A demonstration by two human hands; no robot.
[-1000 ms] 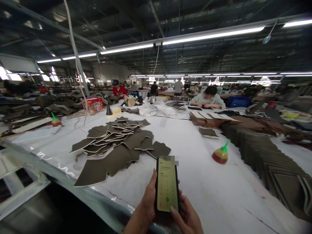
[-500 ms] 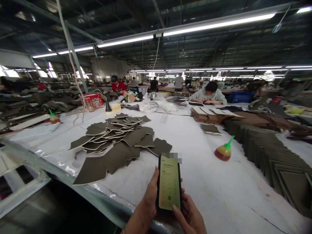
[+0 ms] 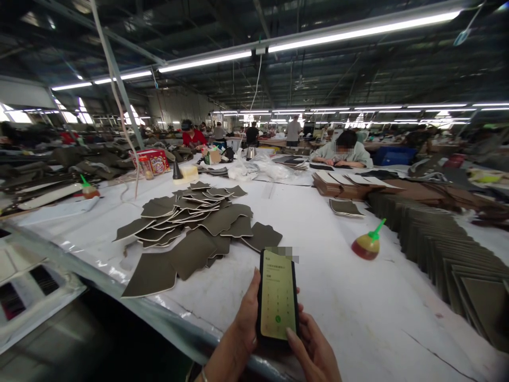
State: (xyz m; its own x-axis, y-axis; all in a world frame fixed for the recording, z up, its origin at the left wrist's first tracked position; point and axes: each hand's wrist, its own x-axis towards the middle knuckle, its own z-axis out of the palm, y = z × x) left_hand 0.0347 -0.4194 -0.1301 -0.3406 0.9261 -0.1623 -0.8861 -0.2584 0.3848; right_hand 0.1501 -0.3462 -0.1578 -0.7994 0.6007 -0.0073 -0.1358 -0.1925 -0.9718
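A smartphone (image 3: 277, 297) with a lit yellowish screen, showing a keypad and a green round button, is held upright over the front edge of the white table (image 3: 318, 233). My left hand (image 3: 243, 318) grips its left side, the thumb along the edge. My right hand (image 3: 314, 342) wraps the lower right corner, its thumb at the bottom of the screen. Just beyond the phone lies a loose heap of dark olive cut pieces (image 3: 194, 249) with pale edges. To the right stands a squeeze bottle (image 3: 366, 245) with a green nozzle and amber contents.
A long row of overlapping olive panels (image 3: 433, 244) runs down the right side. Brown stacked pieces (image 3: 338, 185) lie behind it. Farther back are plastic bags (image 3: 258, 168), a red box (image 3: 153, 161) and a seated co-worker (image 3: 344, 151). A second squeeze bottle (image 3: 88, 190) stands at left.
The view has shifted slightly. Both hands still hold the phone, and my right thumb sits a little farther right and higher in the lower corner of the screen.
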